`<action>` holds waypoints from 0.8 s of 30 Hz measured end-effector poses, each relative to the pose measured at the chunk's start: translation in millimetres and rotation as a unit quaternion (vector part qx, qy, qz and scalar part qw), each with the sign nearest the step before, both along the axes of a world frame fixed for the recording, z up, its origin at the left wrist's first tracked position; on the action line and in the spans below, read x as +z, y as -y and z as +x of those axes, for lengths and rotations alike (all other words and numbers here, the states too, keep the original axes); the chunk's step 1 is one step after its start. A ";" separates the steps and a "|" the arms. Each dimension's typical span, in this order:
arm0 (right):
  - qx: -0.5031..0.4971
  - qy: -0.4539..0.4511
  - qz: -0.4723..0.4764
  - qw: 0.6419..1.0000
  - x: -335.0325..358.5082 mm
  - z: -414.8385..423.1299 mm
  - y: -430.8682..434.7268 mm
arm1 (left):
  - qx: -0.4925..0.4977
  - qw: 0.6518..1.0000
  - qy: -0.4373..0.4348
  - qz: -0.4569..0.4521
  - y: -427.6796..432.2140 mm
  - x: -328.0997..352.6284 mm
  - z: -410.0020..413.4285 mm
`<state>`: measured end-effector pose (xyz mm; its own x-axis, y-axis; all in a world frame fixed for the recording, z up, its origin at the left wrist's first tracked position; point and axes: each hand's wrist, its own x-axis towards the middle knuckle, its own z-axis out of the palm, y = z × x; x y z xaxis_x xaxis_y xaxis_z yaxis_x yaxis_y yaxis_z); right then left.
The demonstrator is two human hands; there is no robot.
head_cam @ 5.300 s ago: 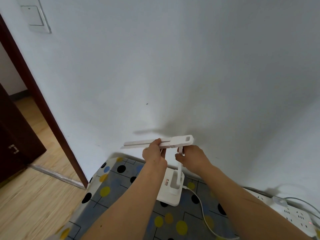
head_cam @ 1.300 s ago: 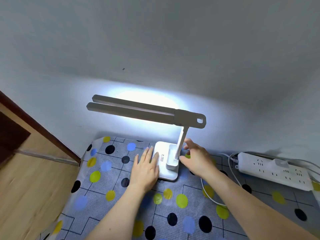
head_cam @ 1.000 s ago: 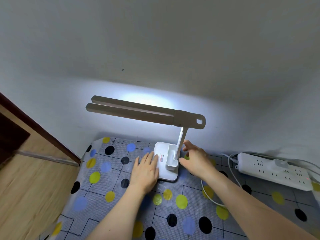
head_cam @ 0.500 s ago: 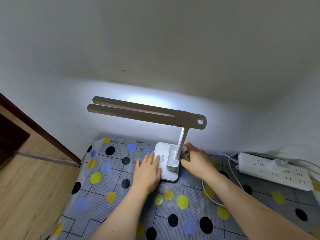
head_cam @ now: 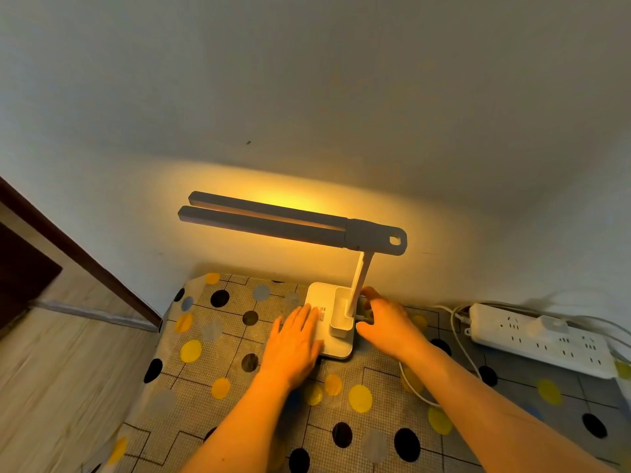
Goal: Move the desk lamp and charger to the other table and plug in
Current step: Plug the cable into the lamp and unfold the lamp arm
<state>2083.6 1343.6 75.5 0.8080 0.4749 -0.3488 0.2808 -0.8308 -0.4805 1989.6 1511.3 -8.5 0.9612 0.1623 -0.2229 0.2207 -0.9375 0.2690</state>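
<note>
step: desk lamp (head_cam: 293,227) seems placed and lit, at my 12 o'clock | my left hand (head_cam: 293,343) lies flat, released, on its base (head_cam: 336,348) | my right hand (head_cam: 389,326) at base's 3 o'clock edge, grip unclear | next: charger, unseen, goes into power strip (head_cam: 539,339) at 3 o'clock

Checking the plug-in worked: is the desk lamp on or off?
On. The desk lamp casts a warm yellow glow onto the wall behind it and the tablecloth below.

No legible text (lamp label (head_cam: 323,314) blurry)
</note>
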 end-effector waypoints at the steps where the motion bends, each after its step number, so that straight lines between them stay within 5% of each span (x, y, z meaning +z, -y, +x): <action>1: -0.001 0.000 0.000 1.000 0.1 -0.2 0.0 | -0.001 1.000 0.002 0.001 0.0 0.4 -0.2; 16: -0.007 -0.009 -0.018 1.000 1.9 -3.2 8.2 | -0.007 0.998 -0.056 0.042 -2.4 -6.2 3.4; 24: -0.010 0.000 -0.018 1.000 6.8 -5.0 10.4 | 0.009 0.999 -0.003 0.048 4.2 -3.3 -6.3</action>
